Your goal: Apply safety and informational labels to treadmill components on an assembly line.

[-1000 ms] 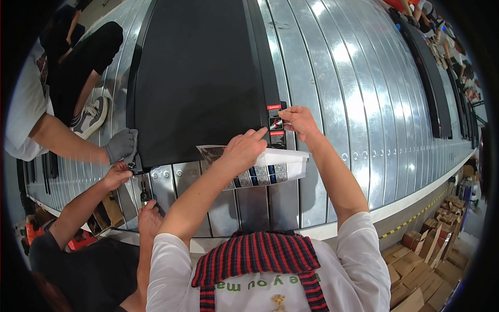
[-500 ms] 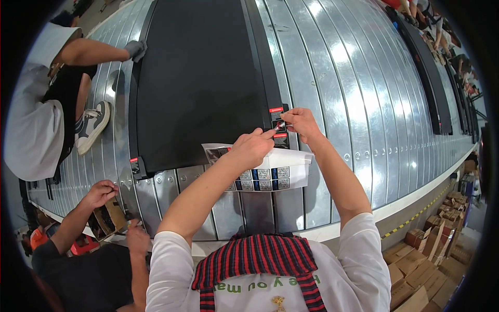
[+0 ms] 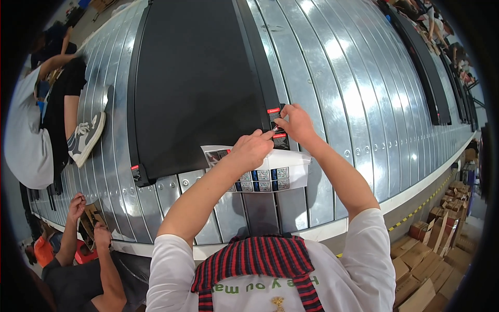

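My right hand [image 3: 297,125] is closed, thumb and forefinger pinching a small black-and-red warning label [image 3: 273,115] at the near right corner of a long black panel with side rails [image 3: 197,78]. Beside it, my left hand [image 3: 253,150] reaches a forefinger to the same label. The other left fingers curl over a white sheet of stickers [image 3: 299,162], which hangs under that hand with rows of printed squares showing. A second red-topped label [image 3: 280,140] sits just below the first. At the panel's near left corner is another such label [image 3: 136,173].
Ribbed shiny metal slats [image 3: 353,104] form the table under the panel. At left sits a co-worker in a white shirt [image 3: 28,130]; another in dark clothing [image 3: 86,281] is at lower left. More black panels [image 3: 421,67] lie far right. Cardboard boxes [image 3: 426,265] are stacked lower right.
My right fingers have moved slightly left and down on the label. The left co-worker's gloved hand has left the panel's edge. The lower-left co-worker's hands have shifted left. The panel has moved slightly.
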`<control>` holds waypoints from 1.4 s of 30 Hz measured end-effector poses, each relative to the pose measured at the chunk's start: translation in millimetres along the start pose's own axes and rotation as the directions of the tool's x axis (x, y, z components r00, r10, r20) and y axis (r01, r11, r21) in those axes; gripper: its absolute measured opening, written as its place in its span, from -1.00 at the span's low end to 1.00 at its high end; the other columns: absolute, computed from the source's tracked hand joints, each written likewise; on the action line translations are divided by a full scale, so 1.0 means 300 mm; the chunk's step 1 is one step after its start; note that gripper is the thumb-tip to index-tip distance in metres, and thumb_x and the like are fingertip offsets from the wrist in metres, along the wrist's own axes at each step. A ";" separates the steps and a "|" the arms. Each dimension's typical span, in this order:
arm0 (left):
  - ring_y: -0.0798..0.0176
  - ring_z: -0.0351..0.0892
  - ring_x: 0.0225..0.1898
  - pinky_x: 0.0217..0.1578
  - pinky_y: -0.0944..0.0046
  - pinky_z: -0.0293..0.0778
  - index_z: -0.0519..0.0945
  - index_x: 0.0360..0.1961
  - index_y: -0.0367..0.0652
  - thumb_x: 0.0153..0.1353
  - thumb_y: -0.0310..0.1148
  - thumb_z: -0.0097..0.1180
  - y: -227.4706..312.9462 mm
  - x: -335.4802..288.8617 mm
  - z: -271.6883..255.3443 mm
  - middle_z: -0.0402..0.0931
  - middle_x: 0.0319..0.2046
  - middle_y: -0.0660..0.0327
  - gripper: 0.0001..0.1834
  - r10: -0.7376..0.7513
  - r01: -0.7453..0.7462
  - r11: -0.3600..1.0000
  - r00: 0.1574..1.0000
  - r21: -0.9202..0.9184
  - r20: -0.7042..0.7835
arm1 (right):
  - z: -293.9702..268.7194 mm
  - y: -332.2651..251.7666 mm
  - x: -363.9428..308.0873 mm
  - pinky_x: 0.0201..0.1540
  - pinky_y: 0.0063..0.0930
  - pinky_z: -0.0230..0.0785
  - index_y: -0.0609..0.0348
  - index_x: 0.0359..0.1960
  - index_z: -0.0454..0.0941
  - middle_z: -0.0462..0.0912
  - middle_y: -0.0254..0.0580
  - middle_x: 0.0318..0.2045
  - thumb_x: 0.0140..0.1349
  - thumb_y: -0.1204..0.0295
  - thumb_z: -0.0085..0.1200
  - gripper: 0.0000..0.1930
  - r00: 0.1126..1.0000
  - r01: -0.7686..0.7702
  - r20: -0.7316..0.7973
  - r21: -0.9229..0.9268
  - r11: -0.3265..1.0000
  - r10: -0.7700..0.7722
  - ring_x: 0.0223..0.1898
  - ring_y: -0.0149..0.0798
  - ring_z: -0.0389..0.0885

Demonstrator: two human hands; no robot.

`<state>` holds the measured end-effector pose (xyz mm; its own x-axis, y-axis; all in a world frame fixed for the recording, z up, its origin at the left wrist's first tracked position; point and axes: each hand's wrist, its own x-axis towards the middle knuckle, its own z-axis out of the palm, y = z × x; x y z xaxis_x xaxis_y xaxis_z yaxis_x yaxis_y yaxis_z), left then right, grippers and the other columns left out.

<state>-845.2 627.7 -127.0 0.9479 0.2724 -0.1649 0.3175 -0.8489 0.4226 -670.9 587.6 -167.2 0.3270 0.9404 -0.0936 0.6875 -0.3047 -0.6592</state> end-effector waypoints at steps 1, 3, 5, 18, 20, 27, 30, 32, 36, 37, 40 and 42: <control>0.14 0.37 -0.18 -0.23 0.20 0.43 0.52 -0.50 -0.27 -0.22 -0.63 -0.03 -0.005 -0.002 -0.001 0.32 -0.01 0.17 -0.82 0.000 0.000 1.000 1.000 0.000 0.002 | -0.018 -0.048 -0.009 -0.39 -0.38 0.36 0.24 -0.36 0.42 0.52 -0.10 -0.52 -0.11 0.27 0.22 -0.65 0.996 0.011 -0.084 -0.208 0.978 -0.029 -0.50 -0.17 0.49; 0.14 0.37 -0.17 -0.25 0.19 0.43 0.51 -0.50 -0.27 -0.21 -0.62 -0.02 -0.012 -0.001 -0.010 0.33 -0.02 0.18 -0.84 0.003 -0.003 1.000 1.000 -0.022 0.015 | -0.027 -0.061 -0.005 -0.36 -0.34 0.37 0.23 -0.29 0.38 0.52 -0.04 -0.50 -0.16 0.21 0.26 -0.54 0.984 0.001 -0.164 -0.409 0.912 -0.075 -0.48 -0.11 0.50; 0.15 0.37 -0.17 -0.26 0.19 0.43 0.51 -0.51 -0.27 -0.20 -0.61 -0.02 -0.017 -0.002 0.000 0.33 -0.03 0.18 -0.85 0.022 -0.023 0.999 1.000 -0.043 -0.019 | -0.021 -0.008 0.008 -0.36 -0.33 0.39 0.25 -0.16 0.30 0.51 0.00 -0.44 -0.27 0.08 0.31 -0.31 0.997 -0.026 -0.080 -0.346 0.938 -0.001 -0.47 -0.09 0.52; 0.38 0.44 -0.24 -0.21 0.35 0.36 0.50 -0.18 -0.25 0.06 -0.39 0.05 -0.077 -0.392 -0.219 0.48 -0.23 0.24 -0.72 -0.532 0.227 0.144 0.839 -0.963 0.118 | -0.137 -0.013 -0.056 -0.25 -0.45 0.34 0.28 -0.17 0.38 0.52 -0.22 -0.36 0.15 0.01 -0.14 -0.49 0.934 -0.345 0.227 0.777 0.526 0.276 -0.33 -0.43 0.46; 0.34 0.43 -0.21 -0.16 0.34 0.34 0.44 -0.11 -0.28 0.06 -0.42 0.05 -0.058 -0.486 -0.194 0.45 -0.19 0.22 -0.67 -0.672 0.028 0.018 0.740 -0.999 0.009 | -0.122 -0.112 -0.179 -0.13 -0.50 0.30 0.18 -0.05 0.32 0.50 -0.19 -0.17 0.20 0.09 -0.17 -0.56 0.945 -0.286 0.323 0.894 0.345 -0.056 -0.17 -0.38 0.46; 0.34 0.33 -0.06 -0.04 0.32 0.24 0.32 0.01 -0.24 0.03 -0.36 0.12 0.100 -0.646 -0.130 0.38 -0.08 0.25 -0.51 -0.554 -0.287 -0.100 0.811 -0.953 -0.186 | -0.084 -0.430 -0.421 -0.21 -0.59 0.32 0.23 -0.12 0.37 0.54 -0.24 -0.30 0.11 0.45 0.00 -0.71 0.954 -0.137 0.222 0.921 0.364 -0.203 -0.27 -0.48 0.48; 0.31 0.31 -0.03 -0.03 0.29 0.22 0.30 0.03 -0.22 0.03 -0.33 0.14 0.130 -0.730 -0.153 0.36 -0.06 0.24 -0.48 -0.548 -0.226 0.039 0.809 -0.973 -0.211 | -0.134 -0.504 -0.503 -0.30 -0.65 0.33 0.27 -0.17 0.38 0.57 -0.26 -0.41 0.05 0.56 0.04 -0.73 0.979 -0.056 0.127 0.920 0.389 -0.160 -0.39 -0.51 0.50; 0.28 0.32 -0.03 -0.03 0.27 0.22 0.29 0.03 -0.20 0.03 -0.33 0.14 0.164 -0.770 -0.185 0.36 -0.06 0.23 -0.48 -0.552 -0.307 -0.030 0.799 -0.951 -0.240 | -0.153 -0.538 -0.549 -0.34 -0.65 0.34 0.28 -0.20 0.37 0.56 -0.29 -0.50 0.03 0.57 0.06 -0.73 0.983 -0.040 0.117 0.891 0.452 -0.144 -0.48 -0.51 0.49; 0.27 0.34 -0.05 -0.04 0.26 0.24 0.30 0.03 -0.21 0.05 -0.34 0.12 0.233 -0.818 -0.196 0.37 -0.07 0.21 -0.50 -0.467 -0.382 -0.110 0.835 -0.917 -0.292 | -0.125 -0.598 -0.624 -0.36 -0.58 0.34 0.28 -0.17 0.36 0.50 -0.28 -0.51 -0.05 0.51 0.12 -0.65 0.925 0.362 -0.289 0.463 0.809 -0.248 -0.47 -0.42 0.45; 0.27 0.35 -0.06 -0.04 0.26 0.25 0.30 0.02 -0.22 0.06 -0.35 0.10 0.258 -0.825 -0.205 0.38 -0.08 0.21 -0.52 -0.477 -0.396 -0.136 0.830 -0.908 -0.290 | -0.132 -0.630 -0.648 -0.33 -0.55 0.34 0.26 -0.20 0.38 0.48 -0.23 -0.44 -0.07 0.50 0.14 -0.65 0.797 0.503 -0.475 0.180 0.845 -0.373 -0.42 -0.36 0.45; 0.27 0.36 -0.07 -0.05 0.27 0.26 0.30 0.02 -0.23 0.07 -0.39 0.06 0.269 -0.831 -0.177 0.38 -0.09 0.22 -0.54 -0.454 -0.376 -0.107 0.842 -0.921 -0.291 | -0.164 -0.731 -0.763 -0.32 -0.59 0.33 0.24 -0.26 0.43 0.47 -0.28 -0.40 -0.08 0.51 0.17 -0.70 0.896 0.429 -0.336 0.480 0.765 -0.292 -0.37 -0.46 0.43; 0.28 0.36 -0.07 -0.05 0.27 0.27 0.30 0.02 -0.24 0.06 -0.44 0.02 0.284 -0.836 -0.153 0.38 -0.10 0.23 -0.55 -0.421 -0.313 0.012 0.860 -0.950 -0.288 | -0.136 -0.724 -0.793 -0.32 -0.60 0.33 0.22 -0.24 0.43 0.45 -0.27 -0.35 -0.06 0.54 0.11 -0.71 0.849 0.523 -0.347 0.444 0.727 -0.398 -0.34 -0.46 0.44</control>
<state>-1054.8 507.7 -8.7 0.6884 0.7225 -0.0631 -0.2691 0.3353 0.9029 -871.8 423.9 28.7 0.2291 0.8671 0.4423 0.3828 0.3375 -0.8600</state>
